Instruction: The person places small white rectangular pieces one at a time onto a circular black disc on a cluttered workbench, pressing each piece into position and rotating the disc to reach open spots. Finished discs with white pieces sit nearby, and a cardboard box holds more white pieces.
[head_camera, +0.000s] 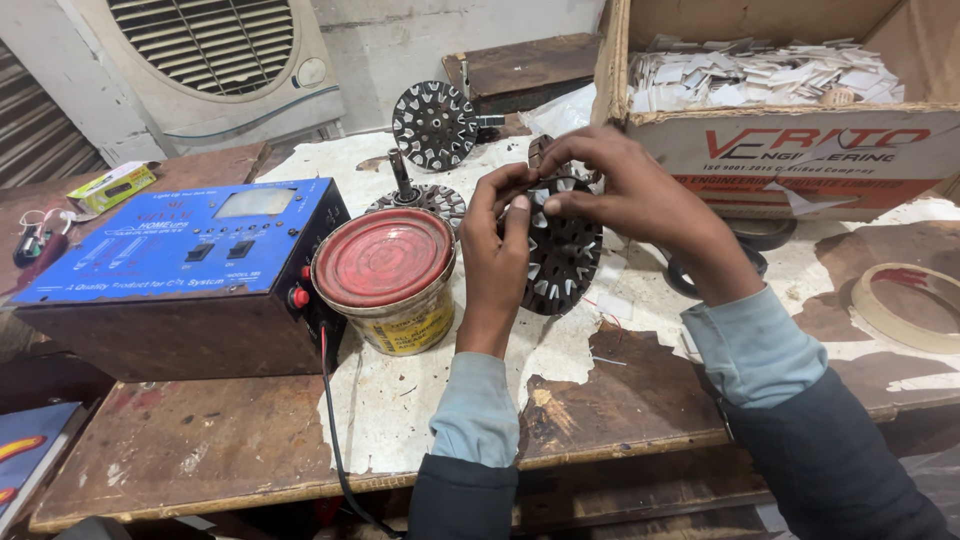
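Grip: left hand (497, 255) holds the slotted stator core (562, 255) upright by its 9 o'clock edge, fingers closed on the rim; right hand (630, 195) pinches narrow at the core's 12 o'clock rim, fingertips on a slot. Core sits at bench centre, approx. 3 o'clock of the red-lidded tin (385, 280). Step in hand, by judgement: seating slot insulation. Next move calls for fine fingertip pressure w/ the core kept steady. Box of paper strips (770, 75) lies at 1 o'clock.

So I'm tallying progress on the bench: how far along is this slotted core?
Several slots of the slotted core already show white paper liners. The left hand steadies it upright while the right hand works at its top edge. Other slots look dark, apparently unlined. Two more cores wait behind, and the box holds paper slips.
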